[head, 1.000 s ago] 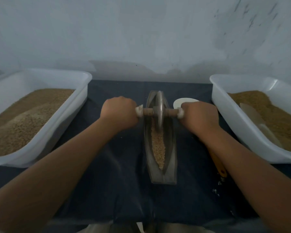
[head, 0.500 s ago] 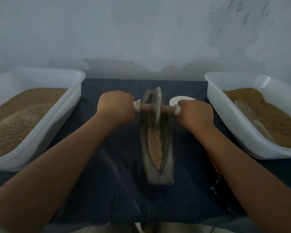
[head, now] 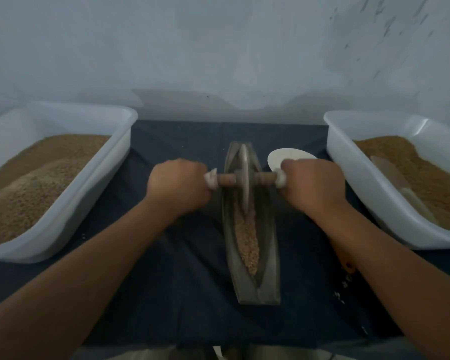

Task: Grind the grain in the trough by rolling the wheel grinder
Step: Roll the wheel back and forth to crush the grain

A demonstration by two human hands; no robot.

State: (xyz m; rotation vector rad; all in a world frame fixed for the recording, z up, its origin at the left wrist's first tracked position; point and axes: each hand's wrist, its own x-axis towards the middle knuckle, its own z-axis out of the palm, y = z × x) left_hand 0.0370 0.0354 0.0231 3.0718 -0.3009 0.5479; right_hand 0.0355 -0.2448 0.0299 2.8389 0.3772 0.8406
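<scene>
1. Wheel grinder [head: 244, 178]: its disc is standing upright on edge inside the trough [head: 269, 276], toward the far end. The wooden axle [head: 226, 179] is lying crosswise above the trough walls.
2. The left hand [head: 178, 184] is clenching the left end of the axle, and the right hand [head: 312, 184] is clenching the right end. Both fists are sitting outside the trough walls. This is probably keeping the knuckles clear and the disc vertical under even load.
3. The grain [head: 247, 237] is lying in the groove on the near side of the disc, tapering toward the near tip. It is looking largely coarse, so grinding is judged to be under way, not finished.
4. The trough is resting lengthwise on a dark cloth [head: 179, 281], pointing away from the person. The arms are therefore lining up with the rolling path.
5. Two white tubs of grain are flanking the work within reach: the left tub [head: 89, 190] and the right tub [head: 348, 178]. The right tub is holding a scoop [head: 390, 175].
6. A white dish [head: 291, 154] is sitting just behind the right hand.
</scene>
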